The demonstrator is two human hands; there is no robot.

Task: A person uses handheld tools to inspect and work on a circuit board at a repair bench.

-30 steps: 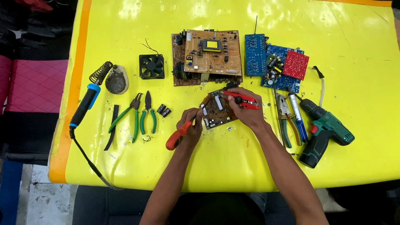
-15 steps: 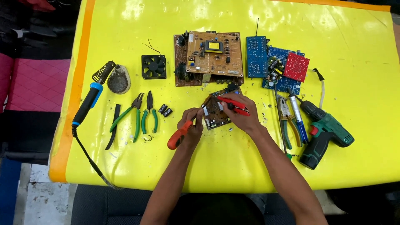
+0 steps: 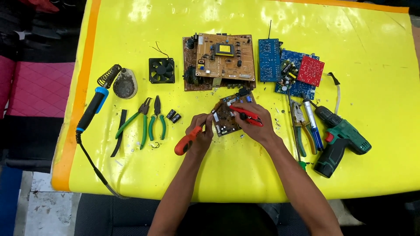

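Near the middle of the yellow table [image 3: 262, 175], the person's left hand [image 3: 201, 131] is closed around a tool with a red-orange handle [image 3: 184, 143], the handle sticking out below the fist toward the near edge. The right hand [image 3: 256, 122] grips a pair of red-handled pliers [image 3: 246, 114] and also rests against a small brown circuit board [image 3: 225, 118], which sits tilted between the two hands. Both hands touch this board; whether it is lifted or rests on the table cannot be told.

Just behind the hands lies a large brown circuit board [image 3: 221, 61], close enough that the small board's far corner nearly reaches it. To the right of it are two blue circuit boards [image 3: 269, 59] and a red one [image 3: 310, 70], overlapping one another. Right of the right hand lie more pliers [image 3: 299, 126] and a blue-and-white pen-shaped tool [image 3: 313, 124] — beyond them a green cordless drill [image 3: 341, 140].

On the left side sit a small black fan [image 3: 162, 71], two pairs of green-handled pliers [image 3: 146, 120], two small black parts [image 3: 173, 116], a black strip [image 3: 119, 131], and a blue-handled soldering iron [image 3: 92, 109] whose cord runs off the near edge — next to its coiled stand [image 3: 118, 83]. Small bits of debris dot the table around the hands.
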